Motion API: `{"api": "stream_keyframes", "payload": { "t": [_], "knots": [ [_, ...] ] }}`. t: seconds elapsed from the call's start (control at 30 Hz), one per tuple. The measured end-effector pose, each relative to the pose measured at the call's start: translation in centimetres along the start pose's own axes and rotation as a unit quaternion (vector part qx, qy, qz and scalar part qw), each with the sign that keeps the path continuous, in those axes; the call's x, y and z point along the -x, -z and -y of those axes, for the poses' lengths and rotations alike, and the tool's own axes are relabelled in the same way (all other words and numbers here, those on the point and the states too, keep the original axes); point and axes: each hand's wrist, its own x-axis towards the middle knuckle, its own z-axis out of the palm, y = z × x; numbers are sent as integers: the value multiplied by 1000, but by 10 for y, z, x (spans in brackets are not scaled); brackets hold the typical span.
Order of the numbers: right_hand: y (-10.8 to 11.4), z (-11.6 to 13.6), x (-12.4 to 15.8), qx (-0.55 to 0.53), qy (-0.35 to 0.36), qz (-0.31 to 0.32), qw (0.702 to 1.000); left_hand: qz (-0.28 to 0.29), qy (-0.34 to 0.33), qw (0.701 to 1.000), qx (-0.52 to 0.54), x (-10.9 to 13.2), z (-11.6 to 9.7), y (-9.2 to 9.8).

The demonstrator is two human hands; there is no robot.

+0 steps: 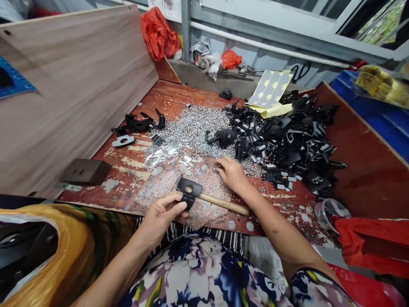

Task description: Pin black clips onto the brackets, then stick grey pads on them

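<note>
"Floral shirt [198, 279] closest. Next, the hands. Left [161, 213]?"

"Left hand holds a black part [189, 187], thumb and fingers closed on its near end. Round hole in it."

"Where's the part?"

"Over the pinkish slab [204, 218] at the bench's [108, 149] near edge, by the end of a wooden handle [223, 204]. Touching or not, can't tell."

"Right hand [234, 174]?"

"Narrow, fingertips close together, near the metal bits [198, 128]. Can't tell if it's gripping anything."

"Around it?"

"Pins [161, 157] left of it, beyond the slab. Heap [287, 147] of black pieces right and beyond, patterned sheet [271, 89] at its far side."

"Far left?"

"Brown block [85, 171] beside the wood panel [79, 76]. Clear tub [330, 213] at right, red cloth [373, 243] next to it."
</note>
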Motion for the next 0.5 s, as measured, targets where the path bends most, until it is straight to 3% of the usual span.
{"api": "stream_keyframes", "payload": {
  "t": [0.1, 0.23, 0.37, 0.5],
  "knots": [
    [-1, 6, 2, -20, 24, 5, 999, -16, -81, 994, -76, -3, 3, -2],
    [8, 54, 27, -107, 79, -31, 991, -35, -237, 939, -247, -11, 4, -6],
    [7, 90, 53, -131, 111, -2, 985, -22, -264, 925, -273, -14, 2, -10],
    [-5, 98, 64, -151, 99, -17, 983, -37, -256, 923, -286, -9, 1, -8]
  ]
}}
